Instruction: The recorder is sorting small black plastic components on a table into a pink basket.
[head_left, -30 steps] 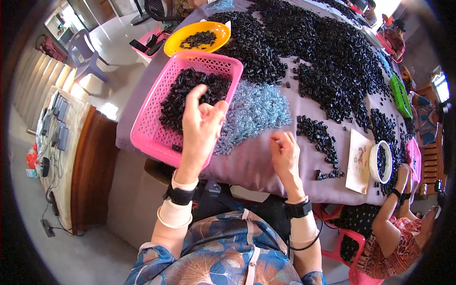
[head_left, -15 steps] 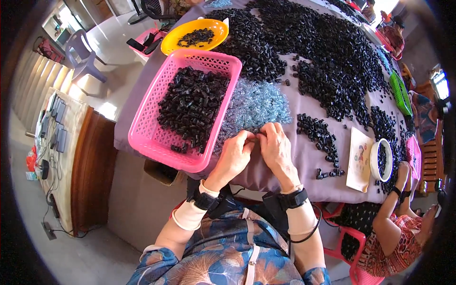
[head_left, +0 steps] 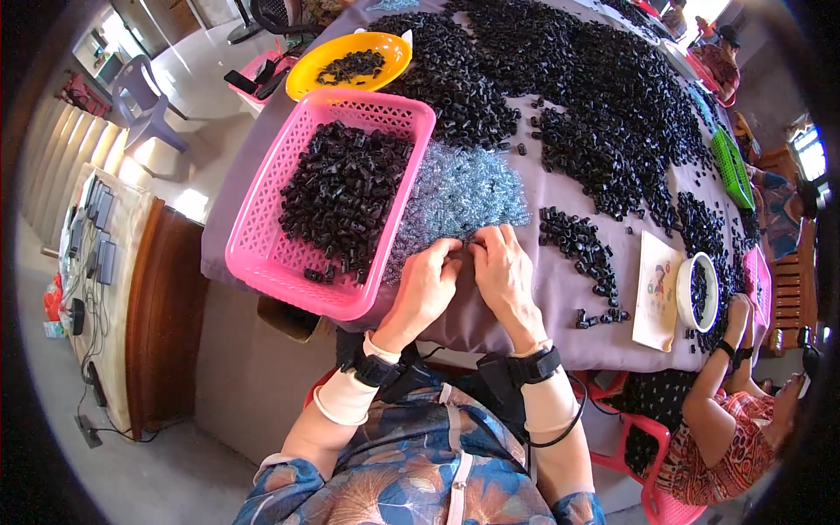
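My left hand (head_left: 426, 282) and my right hand (head_left: 504, 276) are side by side at the near edge of a pile of small, shiny, bluish see-through pieces (head_left: 468, 188). On both hands the fingers are bent and pinched together, the fingertips a small gap apart. Whatever lies between them is too small or too covered to make out. Left of the pile stands a pink perforated plastic basket (head_left: 249, 236), holding a heap of short black plastic parts (head_left: 346, 197). To the right, a loose cluster of similar black parts (head_left: 577, 249) lies on the grey-purple tablecloth (head_left: 560, 337).
A large spread of black parts (head_left: 604, 105) covers the table's far side. A yellow plate (head_left: 302, 79) with black bits sits beyond the basket. At right are a paper sheet (head_left: 656, 302), a white bowl (head_left: 713, 308), a green basket (head_left: 733, 175) and a seated co-worker's arm (head_left: 713, 398).
My fingertips, together before, now show a small gap between them. The whole view has shifted slightly; the basket and piles look otherwise the same.
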The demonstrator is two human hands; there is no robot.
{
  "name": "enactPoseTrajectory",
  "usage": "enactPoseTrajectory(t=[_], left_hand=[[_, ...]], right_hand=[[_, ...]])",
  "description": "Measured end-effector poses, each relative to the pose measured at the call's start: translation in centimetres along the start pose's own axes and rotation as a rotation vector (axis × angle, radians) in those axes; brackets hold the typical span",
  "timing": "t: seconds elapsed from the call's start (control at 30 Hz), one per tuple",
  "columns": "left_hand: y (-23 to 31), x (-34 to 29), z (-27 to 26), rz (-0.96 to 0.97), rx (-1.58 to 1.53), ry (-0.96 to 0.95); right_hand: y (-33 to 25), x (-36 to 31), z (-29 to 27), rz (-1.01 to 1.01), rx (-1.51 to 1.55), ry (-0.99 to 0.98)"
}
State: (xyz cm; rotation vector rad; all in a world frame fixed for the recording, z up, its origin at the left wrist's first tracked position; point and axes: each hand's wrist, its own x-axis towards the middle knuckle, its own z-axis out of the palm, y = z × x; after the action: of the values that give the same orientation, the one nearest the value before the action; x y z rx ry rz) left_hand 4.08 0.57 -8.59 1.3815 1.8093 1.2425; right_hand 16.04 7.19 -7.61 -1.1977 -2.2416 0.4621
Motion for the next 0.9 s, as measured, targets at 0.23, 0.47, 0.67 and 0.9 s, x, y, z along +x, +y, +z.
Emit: enactPoseTrajectory(t=[0.23,0.47,0.67,0.9], left_hand=[[0.4,-0.2,-0.1,-0.009,0.024,0.012],[0.7,-0.3,0.7,0.088,-0.039,0.05],[2.5,0.0,2.0,-0.167,-0.387,-0.159],[2.7,0.5,4.8,-0.197,-0.472,-0.27]], right_hand=[[0.6,-0.5,-0.6,-0.039,0.054,-0.031],[1.3,-1.4,-1.7,-0.062,0.243,-0.012],[0.8,-3.2,-3.3,0.137,0.522,-0.009],[2.1,-4.7,-4.1,0.475,0.896,0.06]])
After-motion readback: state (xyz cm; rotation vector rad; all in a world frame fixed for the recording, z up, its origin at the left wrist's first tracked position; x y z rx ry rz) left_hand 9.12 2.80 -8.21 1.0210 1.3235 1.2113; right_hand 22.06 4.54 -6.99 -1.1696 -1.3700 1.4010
